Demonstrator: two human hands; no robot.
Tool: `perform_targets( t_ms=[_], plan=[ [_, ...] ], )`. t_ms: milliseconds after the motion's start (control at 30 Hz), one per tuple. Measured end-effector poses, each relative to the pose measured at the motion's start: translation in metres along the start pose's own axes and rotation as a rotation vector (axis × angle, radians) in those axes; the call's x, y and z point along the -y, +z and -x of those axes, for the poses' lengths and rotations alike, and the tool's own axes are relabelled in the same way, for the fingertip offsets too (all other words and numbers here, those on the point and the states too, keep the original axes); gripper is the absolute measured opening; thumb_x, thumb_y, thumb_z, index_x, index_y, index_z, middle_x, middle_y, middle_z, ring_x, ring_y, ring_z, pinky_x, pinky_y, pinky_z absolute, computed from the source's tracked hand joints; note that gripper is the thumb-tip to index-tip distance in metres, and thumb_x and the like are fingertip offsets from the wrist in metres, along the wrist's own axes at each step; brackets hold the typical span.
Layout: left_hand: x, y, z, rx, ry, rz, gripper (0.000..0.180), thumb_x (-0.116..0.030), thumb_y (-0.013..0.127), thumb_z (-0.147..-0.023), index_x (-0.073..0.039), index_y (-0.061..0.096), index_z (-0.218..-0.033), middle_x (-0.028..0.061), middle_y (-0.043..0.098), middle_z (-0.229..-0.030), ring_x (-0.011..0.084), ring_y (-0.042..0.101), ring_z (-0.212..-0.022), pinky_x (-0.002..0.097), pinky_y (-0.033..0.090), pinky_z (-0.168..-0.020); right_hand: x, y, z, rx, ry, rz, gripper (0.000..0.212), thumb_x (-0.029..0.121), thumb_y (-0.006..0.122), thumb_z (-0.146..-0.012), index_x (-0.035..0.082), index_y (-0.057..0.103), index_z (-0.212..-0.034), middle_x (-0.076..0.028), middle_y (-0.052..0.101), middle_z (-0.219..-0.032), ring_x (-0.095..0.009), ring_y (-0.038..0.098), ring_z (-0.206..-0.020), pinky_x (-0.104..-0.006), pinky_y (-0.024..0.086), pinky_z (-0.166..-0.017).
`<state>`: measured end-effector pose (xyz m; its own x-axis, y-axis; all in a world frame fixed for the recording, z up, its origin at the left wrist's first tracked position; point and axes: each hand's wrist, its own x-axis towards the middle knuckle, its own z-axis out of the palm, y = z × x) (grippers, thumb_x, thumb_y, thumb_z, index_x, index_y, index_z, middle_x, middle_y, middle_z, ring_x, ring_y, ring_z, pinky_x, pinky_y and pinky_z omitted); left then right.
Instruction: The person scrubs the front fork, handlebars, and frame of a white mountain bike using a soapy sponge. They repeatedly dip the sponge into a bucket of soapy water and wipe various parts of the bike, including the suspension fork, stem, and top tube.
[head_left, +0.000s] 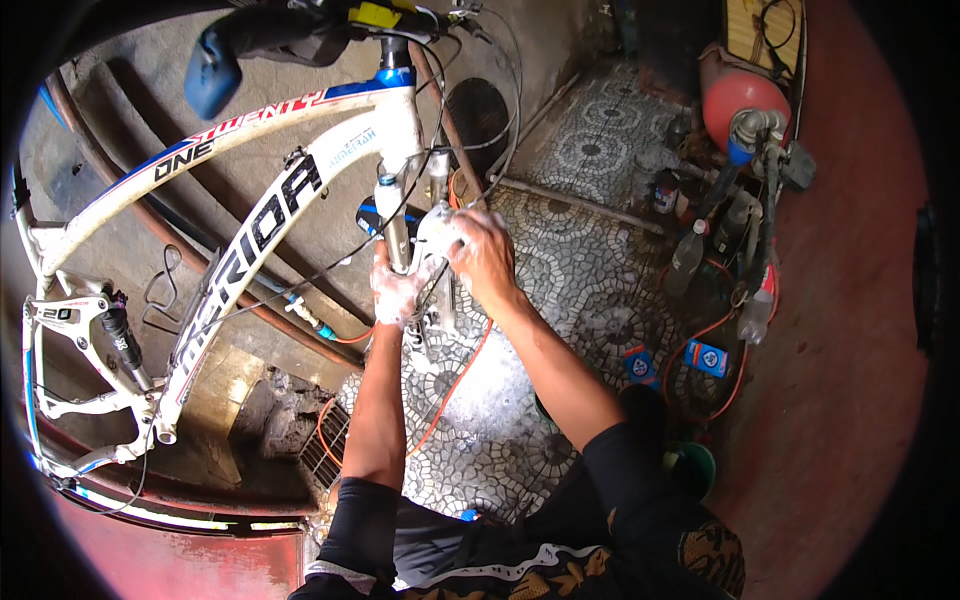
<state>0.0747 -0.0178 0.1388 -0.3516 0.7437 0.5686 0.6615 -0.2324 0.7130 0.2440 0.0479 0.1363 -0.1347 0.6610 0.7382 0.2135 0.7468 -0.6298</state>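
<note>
A white bicycle frame point(262, 240) with blue and red trim stands on the left, without wheels in view. Its suspension fork point(397, 226) points down toward the floor. My left hand point(398, 290), coated in suds, is wrapped around the fork below the shiny stanchion. My right hand point(486, 252) is closed at the upper fork, its bent fingers against a white, foamy lump. Whether that lump is a sponge or part of the fork, I cannot tell. Cables hang in front of the fork.
Wet, sudsy patterned tile point(565, 310) covers the floor. On the right are a red tank point(745, 108) with pipes, a clear bottle point(687, 258), and a blue box point(706, 358). A green bucket point(692, 470) sits near my right side. An orange hose point(466, 372) crosses the floor.
</note>
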Motion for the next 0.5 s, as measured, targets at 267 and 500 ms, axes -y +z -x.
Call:
perform_targets(
  t_ms=[267,500],
  plan=[
    [0.005,-0.004,0.004,0.053,-0.182,0.074,0.043,-0.014,0.081,-0.071,-0.009,0.053,-0.104,0.0058,0.067,-0.082,0.0198,0.064,-0.071,0.0358,0.053,-0.065,0.024,-0.008,-0.003,0.181,0.071,-0.065,0.035,0.0,0.073,-0.075,0.01,0.068,-0.109,-0.012,0.072,-0.101,-0.03,0.065,-0.099,-0.0435,0.054,-0.086],
    [0.017,0.0,0.001,0.072,-0.052,0.15,0.056,-0.002,0.074,-0.071,-0.008,0.057,-0.124,0.0035,0.068,-0.091,0.015,0.064,-0.077,0.0298,0.053,-0.067,0.056,-0.012,-0.034,-0.362,-0.019,-0.349,0.027,-0.002,0.064,-0.086,0.006,0.065,-0.112,-0.01,0.071,-0.095,-0.017,0.068,-0.083,-0.0296,0.055,-0.072]
  ],
)
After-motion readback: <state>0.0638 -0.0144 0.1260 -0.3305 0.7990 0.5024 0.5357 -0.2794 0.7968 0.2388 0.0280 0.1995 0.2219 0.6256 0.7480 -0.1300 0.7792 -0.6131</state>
